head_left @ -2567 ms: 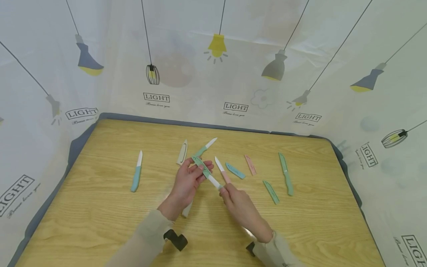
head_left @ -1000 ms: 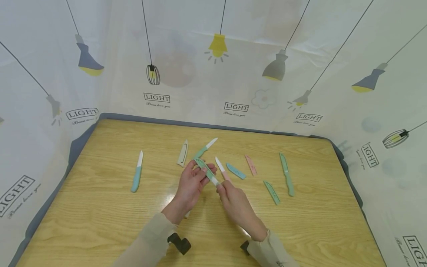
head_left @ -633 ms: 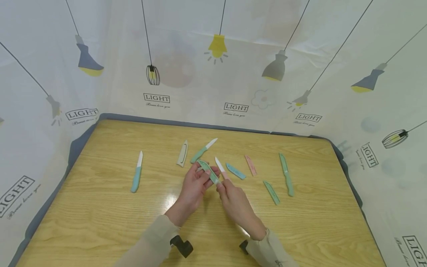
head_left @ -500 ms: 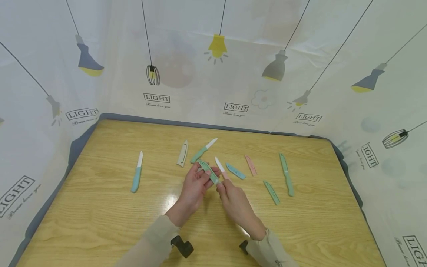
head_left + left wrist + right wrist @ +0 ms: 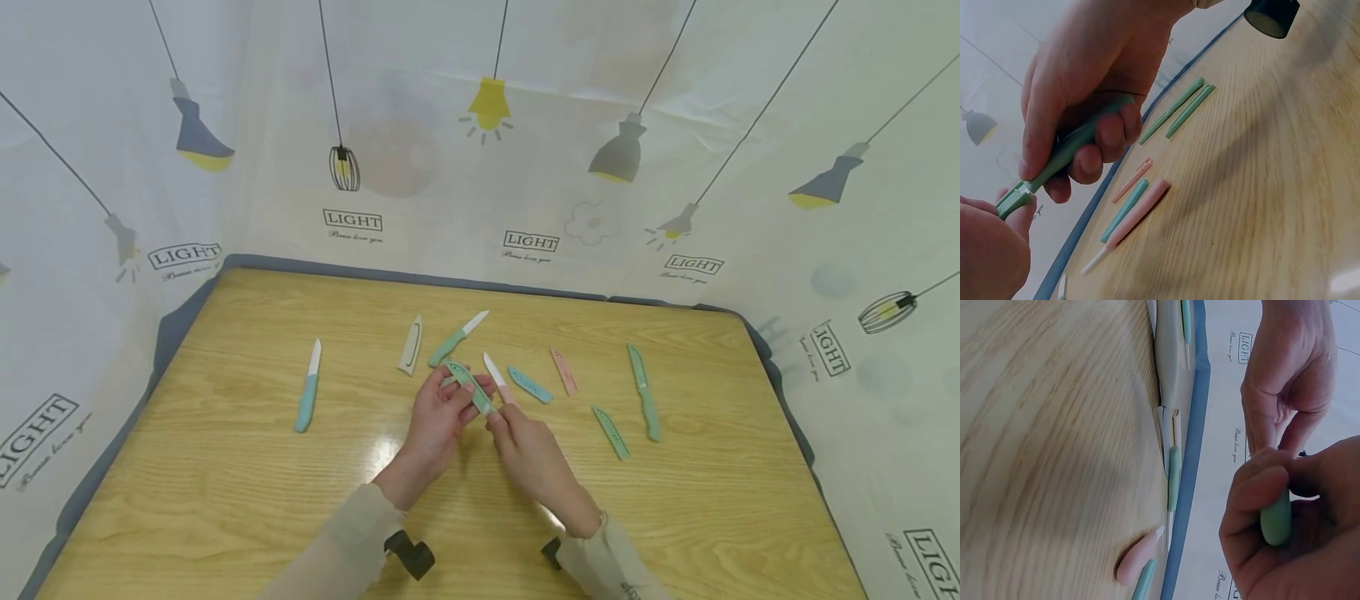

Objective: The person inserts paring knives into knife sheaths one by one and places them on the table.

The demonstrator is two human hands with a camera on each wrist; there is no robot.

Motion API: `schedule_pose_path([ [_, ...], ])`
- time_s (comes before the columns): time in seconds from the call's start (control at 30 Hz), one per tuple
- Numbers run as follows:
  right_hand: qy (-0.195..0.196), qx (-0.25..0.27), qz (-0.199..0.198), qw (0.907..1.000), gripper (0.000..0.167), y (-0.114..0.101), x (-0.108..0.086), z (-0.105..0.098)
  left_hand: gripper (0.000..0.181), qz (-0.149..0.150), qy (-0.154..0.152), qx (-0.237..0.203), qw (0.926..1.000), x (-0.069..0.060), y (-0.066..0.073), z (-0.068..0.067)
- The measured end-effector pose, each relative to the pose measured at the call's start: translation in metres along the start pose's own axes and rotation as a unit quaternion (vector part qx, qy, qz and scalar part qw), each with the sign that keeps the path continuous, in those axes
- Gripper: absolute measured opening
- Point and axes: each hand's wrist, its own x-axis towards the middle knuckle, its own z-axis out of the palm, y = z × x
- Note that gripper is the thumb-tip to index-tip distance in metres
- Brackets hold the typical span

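above the table point(image 5: 202, 500), the right hand point(image 5: 538, 460) grips a green-handled knife point(image 5: 1072, 145), seemingly almost home in the green sheath point(image 5: 463, 380) the left hand point(image 5: 435, 417) pinches; one capped knife point(image 5: 649, 412) looks done, while the blue knife point(image 5: 307, 400), pink knife point(image 5: 507, 394) and bare green knife point(image 5: 450, 346) remain unsheathed.

Wood-grained bench point(image 5: 187, 500). Lying on it, left to right: blue knife point(image 5: 307, 400), cream sheath point(image 5: 410, 344), green knife point(image 5: 452, 343), pink knife point(image 5: 492, 367), blue sheath point(image 5: 529, 384), pink sheath point(image 5: 563, 372), green sheath point(image 5: 611, 432), sheathed knife point(image 5: 649, 415). Right wrist view: cream handle point(image 5: 1169, 356).
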Motion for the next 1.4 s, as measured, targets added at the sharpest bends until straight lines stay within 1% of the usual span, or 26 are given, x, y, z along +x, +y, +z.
schedule_pose_path([
  [0.13, 0.009, -0.017, -0.001, 0.9998, 0.024, 0.003, 0.0, -0.003, 0.026, 0.002, 0.008, -0.001, 1.0, 0.001, 0.0, 0.001],
  [0.23, 0.016, -0.032, 0.0, 0.9994, 0.018, 0.004, 0.001, -0.005, 0.027, 0.001, 0.013, -0.002, 0.9999, 0.002, -0.001, 0.001],
  [0.3, 0.023, -0.049, -0.006, 0.9985, 0.015, 0.005, 0.001, -0.006, 0.028, 0.0, 0.017, -0.001, 0.9999, 0.003, -0.001, 0.0],
  [0.5, 0.046, -0.085, -0.033, 0.9948, 0.017, 0.007, 0.0, -0.006, 0.029, -0.003, 0.026, 0.005, 0.9997, 0.004, -0.004, 0.0],
  [0.57, 0.052, -0.091, -0.039, 0.9937, 0.016, 0.007, 0.0, -0.006, 0.028, 0.0, 0.025, 0.01, 0.9996, 0.004, -0.006, 0.0],
  [0.73, 0.06, -0.102, -0.043, 0.992, 0.014, 0.007, 0.0, -0.005, 0.026, 0.013, 0.011, 0.02, 0.9997, 0.004, -0.011, 0.0],
  [0.97, 0.065, -0.106, -0.043, 0.9913, 0.014, 0.008, -0.002, -0.005, 0.028, 0.015, 0.005, 0.014, 0.9998, 0.004, -0.012, 0.0],
  [1.1, 0.066, -0.1, -0.024, 0.9925, 0.016, 0.011, -0.006, -0.007, 0.031, 0.006, 0.016, 0.01, 0.9998, 0.002, -0.01, 0.0],
  [1.2, 0.064, -0.094, 0.0, 0.9934, 0.015, 0.018, -0.012, -0.013, 0.037, 0.004, 0.026, 0.008, 0.9996, 0.002, -0.005, -0.004],
  [1.27, 0.067, -0.094, 0.011, 0.9932, 0.016, 0.024, -0.016, -0.019, 0.041, 0.009, 0.031, 0.008, 0.9995, 0.002, 0.0, -0.01],
  [1.4, 0.074, -0.092, 0.027, 0.9926, 0.018, 0.039, -0.023, -0.034, 0.041, 0.021, 0.044, 0.032, 0.9983, 0.004, 0.009, -0.027],
])
